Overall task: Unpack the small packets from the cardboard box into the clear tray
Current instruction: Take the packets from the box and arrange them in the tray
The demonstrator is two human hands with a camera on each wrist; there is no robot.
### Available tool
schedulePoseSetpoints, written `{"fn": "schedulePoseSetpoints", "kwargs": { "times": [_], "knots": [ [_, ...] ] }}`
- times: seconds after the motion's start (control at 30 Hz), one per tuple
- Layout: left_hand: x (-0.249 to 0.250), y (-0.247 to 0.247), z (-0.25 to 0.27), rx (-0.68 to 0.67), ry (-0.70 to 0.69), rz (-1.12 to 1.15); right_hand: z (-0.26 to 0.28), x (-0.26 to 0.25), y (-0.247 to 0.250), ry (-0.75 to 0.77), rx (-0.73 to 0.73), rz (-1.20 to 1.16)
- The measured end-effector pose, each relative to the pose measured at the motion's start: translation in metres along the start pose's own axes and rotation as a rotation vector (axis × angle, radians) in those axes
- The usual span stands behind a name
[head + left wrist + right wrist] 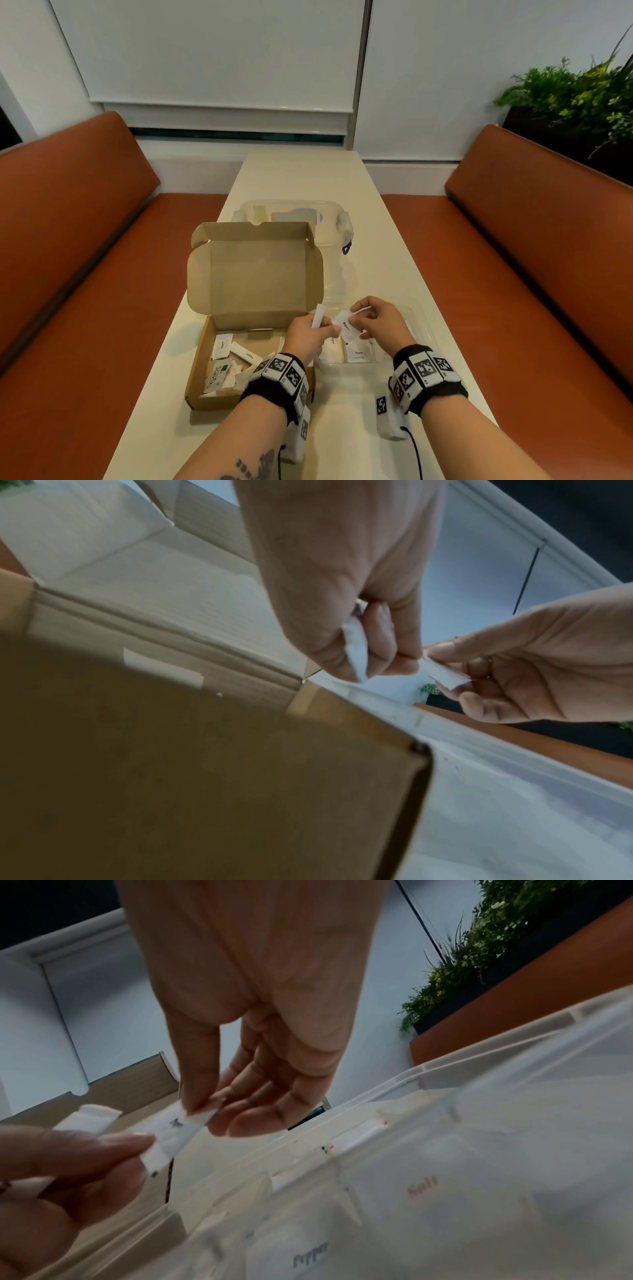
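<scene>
The open cardboard box (200,363) lies left of centre with its lid up and several small white packets (239,354) inside. Right of it sits the clear tray (422,330), divided into compartments, with a Pepper packet (358,353) and Salt packets (423,1188) in it. My left hand (329,330) grips a long white stick packet (318,315) and its thumb and fingertip pinch one end of a small Pepper packet (346,325). My right hand (356,320) pinches the other end of that packet (178,1131) above the tray's left side.
A clear lidded plastic container (294,219) stands behind the box. The table (394,260) is narrow, with orange benches (513,274) on both sides. A green plant (575,92) stands at the far right.
</scene>
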State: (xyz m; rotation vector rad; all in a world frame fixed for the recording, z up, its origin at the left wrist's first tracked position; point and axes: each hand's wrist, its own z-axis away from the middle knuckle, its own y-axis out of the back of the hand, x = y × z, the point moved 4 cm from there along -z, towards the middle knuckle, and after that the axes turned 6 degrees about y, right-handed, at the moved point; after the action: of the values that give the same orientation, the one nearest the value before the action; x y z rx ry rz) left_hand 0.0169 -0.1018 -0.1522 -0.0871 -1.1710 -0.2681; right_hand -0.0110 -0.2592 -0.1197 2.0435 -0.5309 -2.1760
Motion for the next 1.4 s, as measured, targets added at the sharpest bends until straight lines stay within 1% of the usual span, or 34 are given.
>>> {"fn": "schedulePoseSetpoints", "kwargs": {
  "times": [0.07,0.13,0.2,0.23,0.33,0.43,0.63,0.8,0.93,1.0,1.2,1.4],
  "knots": [
    [-0.001,0.0,-0.001,-0.003,0.01,0.008,-0.001,0.0,-0.001,0.008,-0.035,0.021],
    [-0.001,-0.001,-0.001,-0.007,0.007,0.019,-0.003,0.0,0.002,0.028,-0.011,0.073],
    [-0.001,0.001,-0.003,0.004,-0.003,0.045,-0.006,0.002,0.008,0.044,0.02,0.215],
    [-0.001,0.003,-0.003,0.017,-0.006,0.052,-0.007,0.003,0.01,0.044,0.013,0.31],
    [-0.002,0.007,-0.005,0.037,-0.006,0.044,-0.009,0.006,0.011,0.027,-0.081,0.551],
    [-0.006,0.009,-0.006,0.047,-0.001,0.017,-0.007,0.008,0.005,0.014,-0.173,0.704],
    [-0.008,0.01,-0.007,0.052,0.016,-0.035,-0.007,0.015,-0.012,0.027,-0.271,0.743],
    [-0.009,0.011,-0.008,0.036,0.016,-0.039,-0.003,0.025,-0.016,0.061,-0.283,0.816],
    [-0.009,0.01,-0.009,0.049,0.01,-0.07,-0.001,0.026,-0.023,0.142,-0.247,0.901],
    [-0.009,0.01,-0.01,0.048,0.005,-0.08,-0.003,0.026,-0.027,0.164,-0.267,0.945],
    [-0.01,0.012,-0.009,0.053,-0.017,-0.087,-0.005,0.029,-0.029,0.131,-0.317,1.0],
    [-0.009,0.012,-0.01,0.048,-0.019,-0.09,-0.006,0.027,-0.03,0.107,-0.278,1.03]
  ]
}}
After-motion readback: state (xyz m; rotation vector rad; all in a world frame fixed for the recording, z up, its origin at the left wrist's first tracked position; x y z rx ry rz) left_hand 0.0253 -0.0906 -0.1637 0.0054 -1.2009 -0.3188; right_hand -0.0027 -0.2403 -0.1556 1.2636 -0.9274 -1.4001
